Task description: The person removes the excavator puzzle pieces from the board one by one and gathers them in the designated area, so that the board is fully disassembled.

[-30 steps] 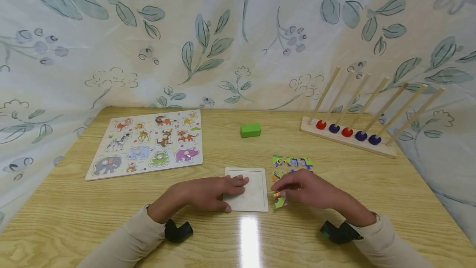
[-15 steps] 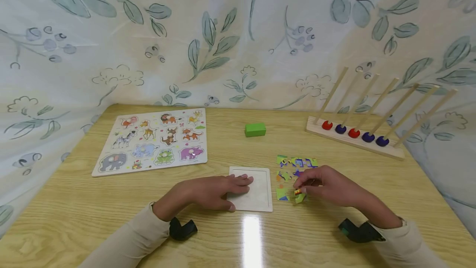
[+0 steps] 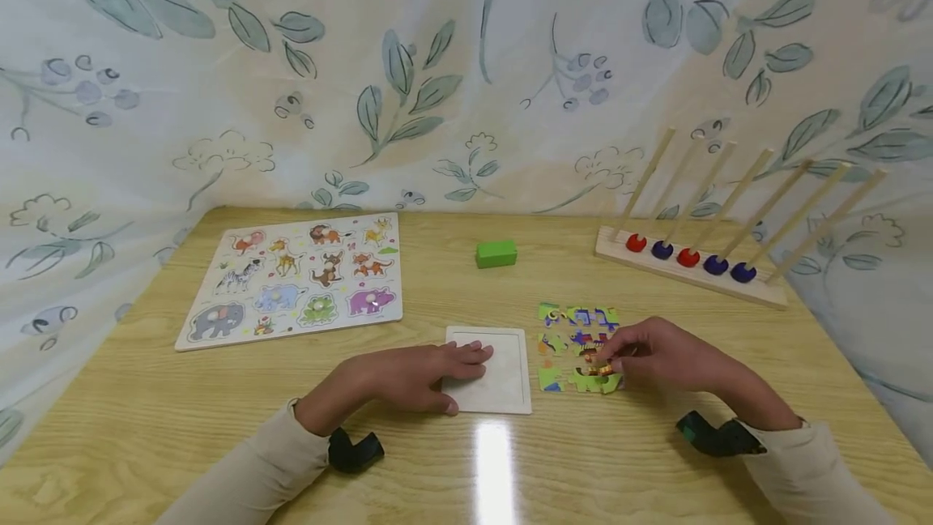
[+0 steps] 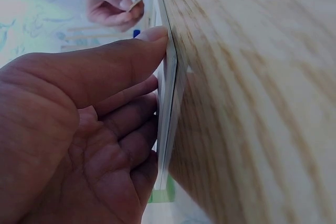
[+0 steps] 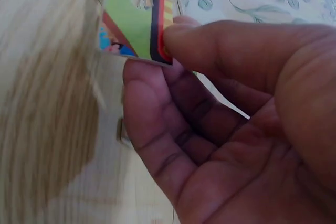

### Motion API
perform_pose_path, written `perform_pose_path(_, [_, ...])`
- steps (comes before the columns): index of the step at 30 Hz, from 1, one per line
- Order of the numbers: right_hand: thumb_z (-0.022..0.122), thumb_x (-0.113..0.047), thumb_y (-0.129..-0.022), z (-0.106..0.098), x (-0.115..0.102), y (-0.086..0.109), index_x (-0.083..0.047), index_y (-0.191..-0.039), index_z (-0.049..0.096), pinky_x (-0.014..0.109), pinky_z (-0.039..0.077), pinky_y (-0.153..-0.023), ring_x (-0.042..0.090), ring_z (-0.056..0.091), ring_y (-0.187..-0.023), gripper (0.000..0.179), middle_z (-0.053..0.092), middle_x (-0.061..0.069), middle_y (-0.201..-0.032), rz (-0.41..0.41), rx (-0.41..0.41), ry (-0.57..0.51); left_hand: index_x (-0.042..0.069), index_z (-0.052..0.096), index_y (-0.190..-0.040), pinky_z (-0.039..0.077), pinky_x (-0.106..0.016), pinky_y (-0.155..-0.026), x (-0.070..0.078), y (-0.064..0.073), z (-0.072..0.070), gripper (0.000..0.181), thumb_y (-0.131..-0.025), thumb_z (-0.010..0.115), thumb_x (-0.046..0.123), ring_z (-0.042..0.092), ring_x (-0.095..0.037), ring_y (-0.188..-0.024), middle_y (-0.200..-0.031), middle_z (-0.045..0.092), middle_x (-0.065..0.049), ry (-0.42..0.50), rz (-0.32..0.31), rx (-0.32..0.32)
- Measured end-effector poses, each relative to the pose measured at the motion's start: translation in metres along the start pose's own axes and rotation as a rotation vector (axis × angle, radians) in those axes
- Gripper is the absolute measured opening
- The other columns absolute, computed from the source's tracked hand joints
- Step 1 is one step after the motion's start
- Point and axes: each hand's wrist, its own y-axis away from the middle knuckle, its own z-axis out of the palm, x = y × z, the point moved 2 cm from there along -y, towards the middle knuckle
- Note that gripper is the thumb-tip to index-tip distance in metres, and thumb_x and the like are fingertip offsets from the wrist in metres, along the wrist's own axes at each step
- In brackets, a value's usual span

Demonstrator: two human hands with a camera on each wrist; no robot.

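Observation:
My left hand (image 3: 430, 377) rests with relaxed fingers on a pale square puzzle frame (image 3: 508, 383). In the left wrist view, its thumb lies on the edge of the frame (image 4: 167, 98). My right hand (image 3: 670, 356) pinches a jigsaw piece (image 5: 128, 19) between thumb and fingers; it is green with a red, yellow and dark striped edge. Seen from the head, that hand is over the right side of a spread of jigsaw pieces (image 3: 551, 341), laid in rough rows to the right of the frame. The fingers hide some pieces.
An animal peg puzzle board (image 3: 291, 282) lies at the back left. Behind the frame stands a green block (image 3: 496, 254). A wooden peg rack (image 3: 692, 270) with red and blue beads occupies the back right. A floral curtain (image 3: 466, 87) hangs along the table's far side.
My right hand has moved right with the jigsaw piece, from next to the frame to the right side of the spread, uncovering pieces on the left. The left hand stays on the frame.

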Motion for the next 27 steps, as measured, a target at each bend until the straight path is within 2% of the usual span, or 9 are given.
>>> perform_pose_path(4, [0.06, -0.002, -0.095, -0.004, 0.005, 0.005, -0.006, -0.104, 0.071, 0.025, 0.051, -0.069, 0.008, 0.059, -0.085, 0.015, 0.069, 0.003, -0.101, 0.026, 0.007, 0.004, 0.008, 0.031, -0.152, 0.013, -0.038, -0.117, 0.0, 0.001, 0.0, 0.065, -0.096, 0.063, 0.015, 0.013, -0.019, -0.146, -0.16, 0.019, 0.001, 0.004, -0.004, 0.007])
perform_pose_path(11, [0.062, -0.004, -0.094, -0.003, 0.008, 0.012, -0.003, -0.104, 0.07, 0.024, 0.052, -0.079, 0.008, 0.062, -0.096, 0.013, 0.069, 0.005, -0.105, 0.083, -0.008, -0.001, 0.01, 0.031, -0.153, 0.012, -0.038, -0.117, 0.003, -0.001, -0.001, 0.064, -0.097, 0.061, 0.016, 0.012, -0.021, -0.146, -0.16, 0.018, 0.002, 0.008, -0.004, -0.007])
perform_pose_path(17, [0.064, -0.003, -0.092, -0.004, 0.006, 0.013, -0.002, -0.104, 0.07, 0.024, 0.052, -0.073, 0.008, 0.061, -0.089, 0.014, 0.069, 0.004, -0.103, 0.103, 0.01, 0.049, 0.009, 0.031, -0.153, 0.013, -0.039, -0.117, 0.003, -0.002, -0.001, 0.064, -0.096, 0.062, 0.016, 0.013, -0.022, -0.146, -0.16, 0.019, 0.001, 0.001, -0.006, -0.011])
perform_pose_path(22, [0.064, -0.002, -0.092, -0.008, 0.005, 0.013, -0.003, -0.104, 0.07, 0.025, 0.05, -0.068, 0.008, 0.058, -0.085, 0.014, 0.068, 0.004, -0.103, 0.091, 0.037, 0.096, 0.008, 0.032, -0.152, 0.013, -0.038, -0.117, 0.002, -0.003, -0.001, 0.064, -0.096, 0.062, 0.016, 0.014, -0.022, -0.146, -0.16, 0.02, 0.0, -0.006, 0.006, -0.005])
perform_pose_path(27, [0.063, -0.002, -0.093, -0.012, 0.005, 0.012, -0.004, -0.104, 0.071, 0.025, 0.049, -0.068, 0.008, 0.058, -0.088, 0.014, 0.068, 0.005, -0.104, 0.065, 0.051, 0.121, 0.005, 0.032, -0.152, 0.012, -0.038, -0.117, 0.0, -0.004, 0.001, 0.063, -0.097, 0.061, 0.014, 0.013, -0.021, -0.146, -0.16, 0.019, -0.003, 0.0, 0.034, -0.02])
